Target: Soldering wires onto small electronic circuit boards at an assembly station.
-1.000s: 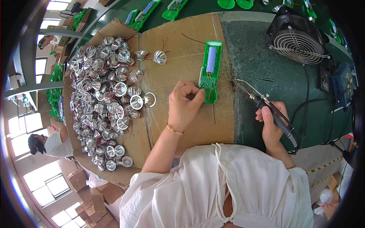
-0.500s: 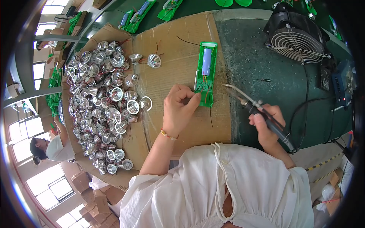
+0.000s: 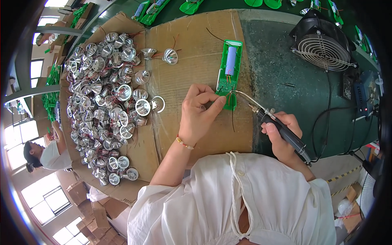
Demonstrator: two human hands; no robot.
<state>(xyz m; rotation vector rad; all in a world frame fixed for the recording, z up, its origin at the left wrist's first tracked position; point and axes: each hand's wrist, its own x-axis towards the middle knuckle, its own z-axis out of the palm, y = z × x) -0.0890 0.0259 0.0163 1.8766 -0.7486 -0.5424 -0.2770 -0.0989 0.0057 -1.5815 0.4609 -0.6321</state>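
1. Two hands work at one narrow green circuit board [image 3: 228, 75] carrying a pale cylindrical battery cell [image 3: 231, 60]; it lies on a brown cardboard sheet [image 3: 192, 53] spread over the surface, near the sheet's right edge.
2. The left hand [image 3: 199, 112] is pinched narrow, its fingertips [image 3: 218, 102] pressing the board's near end, apparently steadying a thin wire there.
3. The right hand [image 3: 281, 136] is wrapped around the black handle of a soldering iron [image 3: 265, 114], whose metal tip touches the near end of the board.
4. The step in hand looks like soldering a lead to the board; the next move likely calls for a steady tip and an unmoving left pinch.
5. Left of the board lies a heap of shiny silver cone-shaped reflectors with red wires [image 3: 102, 94].
6. Far right stands a black fan with a wire grille [image 3: 322, 41] on the dark green surface [image 3: 277, 61].
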